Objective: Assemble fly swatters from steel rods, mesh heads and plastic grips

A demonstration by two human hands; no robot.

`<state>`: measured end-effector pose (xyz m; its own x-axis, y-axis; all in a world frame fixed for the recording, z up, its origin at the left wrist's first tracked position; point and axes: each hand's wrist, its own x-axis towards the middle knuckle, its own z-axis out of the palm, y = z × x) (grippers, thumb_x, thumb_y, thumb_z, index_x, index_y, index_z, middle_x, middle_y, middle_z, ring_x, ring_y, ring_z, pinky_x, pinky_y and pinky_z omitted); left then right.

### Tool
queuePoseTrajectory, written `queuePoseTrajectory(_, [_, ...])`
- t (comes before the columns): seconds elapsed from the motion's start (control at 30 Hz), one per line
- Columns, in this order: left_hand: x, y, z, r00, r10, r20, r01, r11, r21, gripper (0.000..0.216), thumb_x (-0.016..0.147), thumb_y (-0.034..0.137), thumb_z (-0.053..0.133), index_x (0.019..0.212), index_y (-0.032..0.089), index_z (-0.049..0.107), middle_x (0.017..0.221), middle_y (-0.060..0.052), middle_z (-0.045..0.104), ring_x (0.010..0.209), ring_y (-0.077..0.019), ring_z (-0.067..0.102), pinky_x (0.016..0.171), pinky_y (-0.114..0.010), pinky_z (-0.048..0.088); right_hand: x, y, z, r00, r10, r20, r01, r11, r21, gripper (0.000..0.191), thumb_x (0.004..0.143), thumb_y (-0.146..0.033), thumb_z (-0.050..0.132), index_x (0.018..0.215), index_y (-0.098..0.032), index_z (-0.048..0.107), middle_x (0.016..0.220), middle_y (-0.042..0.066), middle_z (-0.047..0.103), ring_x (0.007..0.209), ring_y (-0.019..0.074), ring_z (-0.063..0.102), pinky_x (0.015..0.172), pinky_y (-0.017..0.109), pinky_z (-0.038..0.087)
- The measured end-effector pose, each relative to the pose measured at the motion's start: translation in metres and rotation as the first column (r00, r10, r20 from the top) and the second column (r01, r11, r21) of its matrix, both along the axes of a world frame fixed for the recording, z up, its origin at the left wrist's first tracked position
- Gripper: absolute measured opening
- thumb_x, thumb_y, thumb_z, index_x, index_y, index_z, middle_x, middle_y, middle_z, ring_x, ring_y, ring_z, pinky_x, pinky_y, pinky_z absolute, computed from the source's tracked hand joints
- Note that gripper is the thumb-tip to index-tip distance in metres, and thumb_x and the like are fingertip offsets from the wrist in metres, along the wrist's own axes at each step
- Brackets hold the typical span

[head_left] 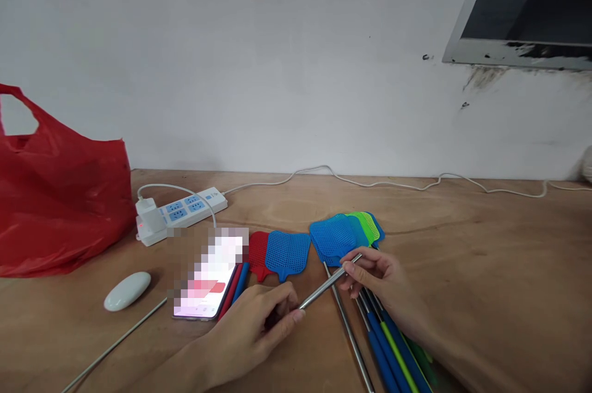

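Between my two hands a thin silver metal tube (pixel 326 285) is held aslant above the table. The closed fingers of my left hand (pixel 259 331) pinch its lower end, while my right hand (pixel 372 273) pinches the upper end. Several fly swatters lie under and beyond my right hand; their blue mesh heads (pixel 333 235) and a green mesh head (pixel 366 226) overlap at the back. Blue handles (pixel 382 350) run toward the front edge of the view. Another metal rod (pixel 346 325) rests beside them. Past my left hand are a blue swatter head (pixel 287 252) and a red one (pixel 259 251).
A lit phone (pixel 208 288) lies left of my left hand, with red and blue handles (pixel 235 285) beside it. Further left are a white mouse (pixel 127 291), a white power strip (pixel 185 211) and a red plastic bag (pixel 65 195). A white cable (pixel 379 183) runs along the wall.
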<state>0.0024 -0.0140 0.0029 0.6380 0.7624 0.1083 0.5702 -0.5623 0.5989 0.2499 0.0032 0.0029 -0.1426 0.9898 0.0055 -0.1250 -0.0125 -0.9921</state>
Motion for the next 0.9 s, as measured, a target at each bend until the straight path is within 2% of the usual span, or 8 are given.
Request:
queuePoseTrajectory(0.17, [-0.001, 0.001, -0.002, 1.000, -0.017, -0.012, 0.017, 1.000, 0.015, 0.029, 0.101, 0.041, 0.043, 0.078, 0.022, 0.045, 0.067, 0.004, 0.050, 0.059, -0.0130, 0.046, 0.054, -0.023, 0.033, 0.000, -0.001, -0.005, 0.999, 0.034, 0.007, -0.034, 0.999, 0.008, 0.035, 0.068, -0.049, 0.083, 0.074, -0.018, 0.070, 0.062, 0.004, 0.073, 0.059, 0.0184, 0.070, 0.049, 0.024, 0.054])
queuePoseTrajectory(0.37, [0.001, -0.001, 0.003, 0.996, -0.071, -0.051, 0.072, 0.997, 0.000, 0.034, 0.105, 0.039, 0.032, 0.078, 0.022, 0.045, 0.071, 0.002, 0.055, 0.064, -0.0147, 0.051, 0.058, -0.027, 0.032, 0.000, -0.002, -0.002, 1.000, -0.012, 0.019, 0.012, 1.000, 0.018, 0.040, 0.067, -0.055, 0.082, 0.068, -0.017, 0.068, 0.057, 0.001, 0.067, 0.048, 0.0117, 0.059, 0.044, 0.022, 0.049])
queuePoseTrajectory(0.53, [0.002, -0.002, 0.006, 0.996, -0.086, -0.029, 0.086, 0.996, -0.008, 0.037, 0.106, 0.038, 0.029, 0.076, 0.022, 0.043, 0.069, 0.002, 0.053, 0.061, -0.0145, 0.051, 0.057, -0.028, 0.030, 0.000, -0.003, -0.005, 0.999, -0.035, -0.006, 0.035, 0.997, 0.067, 0.038, 0.072, -0.054, 0.079, 0.070, -0.018, 0.070, 0.059, 0.001, 0.067, 0.049, 0.0118, 0.058, 0.044, 0.021, 0.048])
queuePoseTrajectory(0.7, [0.002, -0.002, 0.006, 0.997, -0.071, -0.025, 0.071, 0.997, 0.007, 0.037, 0.106, 0.038, 0.029, 0.075, 0.022, 0.040, 0.069, 0.002, 0.053, 0.062, -0.0152, 0.049, 0.057, -0.029, 0.030, 0.000, -0.002, -0.011, 0.995, -0.094, -0.025, 0.096, 0.992, 0.081, 0.038, 0.074, -0.056, 0.078, 0.072, -0.018, 0.072, 0.061, 0.003, 0.066, 0.051, 0.0126, 0.057, 0.043, 0.021, 0.047])
queuePoseTrajectory(0.9, [0.002, -0.004, 0.008, 0.997, -0.072, -0.027, 0.071, 0.997, -0.036, 0.037, 0.106, 0.040, 0.027, 0.075, 0.022, 0.039, 0.066, 0.004, 0.046, 0.059, -0.0138, 0.047, 0.056, -0.030, 0.027, -0.001, -0.002, -0.009, 0.963, -0.235, -0.131, 0.243, 0.969, 0.049, 0.038, 0.066, -0.055, 0.084, 0.071, -0.018, 0.072, 0.058, 0.001, 0.062, 0.047, 0.0103, 0.052, 0.042, 0.021, 0.045])
